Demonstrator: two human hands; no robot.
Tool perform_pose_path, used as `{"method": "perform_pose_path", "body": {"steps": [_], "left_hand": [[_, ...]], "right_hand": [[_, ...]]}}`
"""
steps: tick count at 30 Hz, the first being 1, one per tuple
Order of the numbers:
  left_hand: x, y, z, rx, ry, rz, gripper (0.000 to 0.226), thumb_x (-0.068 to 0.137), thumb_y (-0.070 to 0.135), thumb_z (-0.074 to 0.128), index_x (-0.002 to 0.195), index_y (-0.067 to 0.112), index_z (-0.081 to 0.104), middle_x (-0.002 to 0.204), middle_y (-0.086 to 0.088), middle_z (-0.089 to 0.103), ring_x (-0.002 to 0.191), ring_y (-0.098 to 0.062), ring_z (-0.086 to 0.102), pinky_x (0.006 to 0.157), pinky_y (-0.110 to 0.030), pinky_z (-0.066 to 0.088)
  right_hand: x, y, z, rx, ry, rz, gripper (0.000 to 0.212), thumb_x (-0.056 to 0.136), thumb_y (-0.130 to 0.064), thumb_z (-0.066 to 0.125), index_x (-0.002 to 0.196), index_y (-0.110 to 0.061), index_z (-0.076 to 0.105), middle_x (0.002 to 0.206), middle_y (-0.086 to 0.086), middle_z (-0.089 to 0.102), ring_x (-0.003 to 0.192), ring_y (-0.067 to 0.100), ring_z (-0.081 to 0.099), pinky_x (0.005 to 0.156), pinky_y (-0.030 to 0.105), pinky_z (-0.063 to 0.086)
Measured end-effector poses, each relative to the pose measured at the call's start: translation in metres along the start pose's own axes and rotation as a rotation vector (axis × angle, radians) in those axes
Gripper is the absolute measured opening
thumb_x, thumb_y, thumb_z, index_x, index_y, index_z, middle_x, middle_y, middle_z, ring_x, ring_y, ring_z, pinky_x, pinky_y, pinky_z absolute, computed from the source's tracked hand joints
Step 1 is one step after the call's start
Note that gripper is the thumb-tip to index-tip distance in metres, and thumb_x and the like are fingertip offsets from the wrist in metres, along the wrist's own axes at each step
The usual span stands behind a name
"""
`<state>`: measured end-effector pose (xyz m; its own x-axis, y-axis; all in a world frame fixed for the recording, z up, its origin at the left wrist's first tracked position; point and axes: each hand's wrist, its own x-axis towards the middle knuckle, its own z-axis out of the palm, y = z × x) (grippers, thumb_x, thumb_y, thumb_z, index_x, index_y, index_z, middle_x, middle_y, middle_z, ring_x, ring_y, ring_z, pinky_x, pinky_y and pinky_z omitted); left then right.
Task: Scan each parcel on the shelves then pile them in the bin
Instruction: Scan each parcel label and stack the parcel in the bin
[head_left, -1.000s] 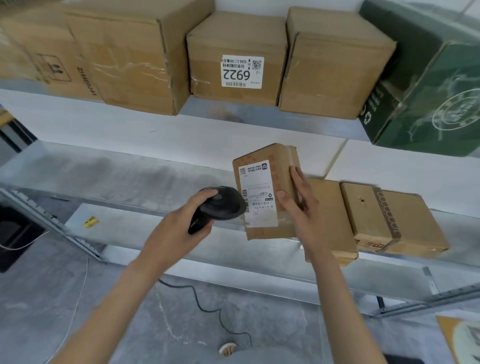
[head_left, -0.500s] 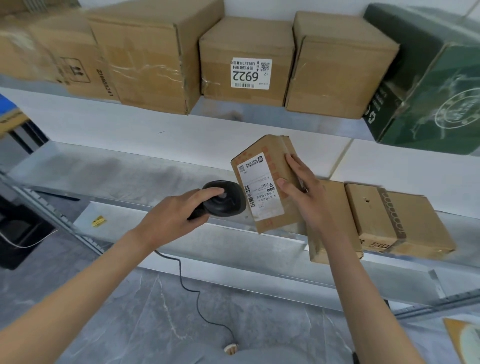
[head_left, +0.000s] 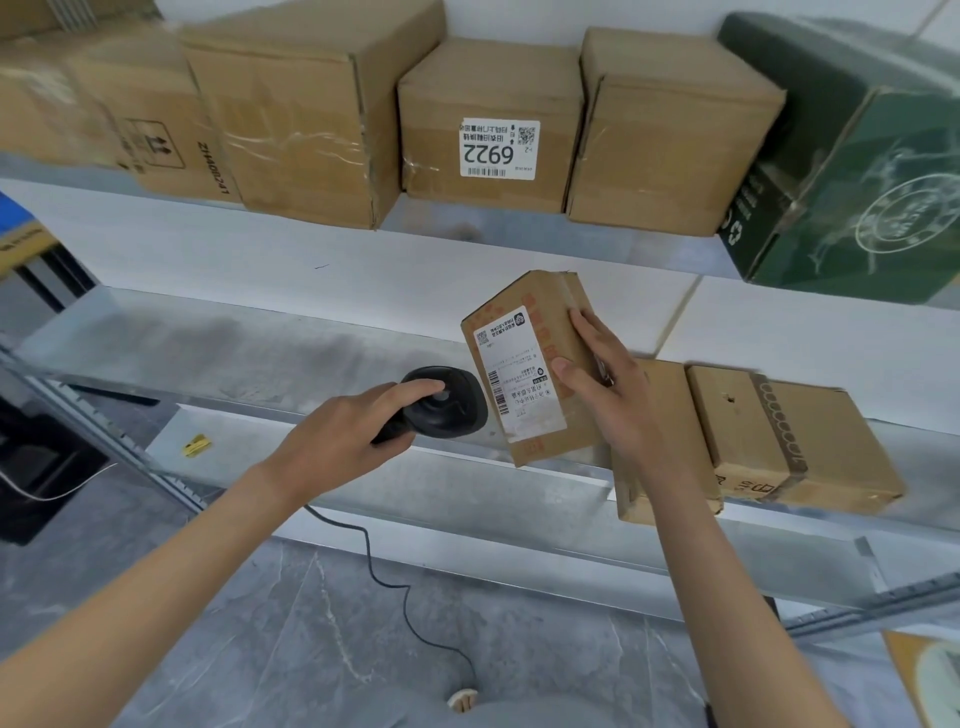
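Observation:
My right hand (head_left: 605, 387) grips a small cardboard parcel (head_left: 524, 343) by its right side and holds it tilted above the lower shelf, its white shipping label facing left. My left hand (head_left: 337, 441) grips a black corded barcode scanner (head_left: 448, 408), whose head sits right beside the label's barcode. Two more flat cardboard parcels (head_left: 675, 441) (head_left: 795, 441) lie on the lower shelf just right of the held parcel. No bin is in view.
The upper shelf carries several cardboard boxes, one (head_left: 491, 122) labelled 6922, and a dark green box (head_left: 852, 156) at the right. The lower metal shelf (head_left: 208, 358) is bare on its left. The scanner's cable (head_left: 384, 577) hangs to the grey floor.
The held parcel has tipped further, its top leaning right, and risen slightly off the shelf. The scanner has stayed close beside the label while the view drifted left.

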<state>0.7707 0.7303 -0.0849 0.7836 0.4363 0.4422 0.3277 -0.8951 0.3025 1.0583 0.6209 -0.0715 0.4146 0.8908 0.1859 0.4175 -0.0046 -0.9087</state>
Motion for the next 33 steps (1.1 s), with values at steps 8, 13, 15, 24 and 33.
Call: {"method": "perform_pose_path", "body": {"steps": [8,13,15,24,33], "left_hand": [[0.004,-0.002,-0.004,0.015,0.013,0.025,0.084,0.076,-0.002,0.086,0.140,0.029,0.041,0.109,-0.009,0.075,0.061,-0.027,0.069,0.051,-0.027,0.052],[0.005,-0.001,-0.006,0.033,0.023,0.030,0.087,0.072,-0.004,0.089,0.139,0.026,0.043,0.105,-0.009,0.076,0.060,-0.023,0.067,0.052,-0.020,0.045],[0.005,0.000,-0.006,0.046,0.017,0.042,0.087,0.070,-0.003,0.090,0.139,0.025,0.044,0.103,-0.008,0.076,0.058,-0.021,0.066,0.052,-0.017,0.042],[0.011,-0.003,-0.008,0.063,0.027,0.095,0.089,0.066,-0.005,0.091,0.137,0.021,0.044,0.100,-0.012,0.076,0.055,-0.021,0.064,0.051,-0.017,0.042],[0.018,-0.005,-0.010,0.054,0.036,0.145,0.089,0.067,-0.009,0.090,0.136,0.022,0.043,0.102,-0.018,0.075,0.060,-0.030,0.069,0.050,-0.030,0.055]], "right_hand": [[-0.001,-0.001,0.001,0.007,0.018,0.013,0.067,0.077,-0.066,0.060,0.141,-0.059,0.041,0.160,-0.023,0.032,0.142,0.007,0.039,0.118,0.050,0.033],[-0.001,-0.001,0.002,-0.016,0.019,0.010,0.060,0.078,-0.067,0.059,0.134,-0.071,0.038,0.160,-0.024,0.031,0.142,0.006,0.039,0.118,0.051,0.033],[0.000,-0.003,0.003,-0.012,0.022,0.012,0.058,0.077,-0.067,0.059,0.131,-0.073,0.038,0.160,-0.023,0.031,0.142,0.006,0.040,0.118,0.052,0.033],[0.004,-0.003,0.001,0.042,0.031,-0.004,0.058,0.087,-0.052,0.065,0.139,-0.060,0.043,0.159,-0.024,0.032,0.142,0.006,0.039,0.113,0.046,0.043],[0.007,0.000,0.000,0.042,0.034,-0.015,0.058,0.084,-0.055,0.065,0.136,-0.066,0.042,0.158,-0.026,0.031,0.142,0.003,0.037,0.114,0.045,0.042]]}}
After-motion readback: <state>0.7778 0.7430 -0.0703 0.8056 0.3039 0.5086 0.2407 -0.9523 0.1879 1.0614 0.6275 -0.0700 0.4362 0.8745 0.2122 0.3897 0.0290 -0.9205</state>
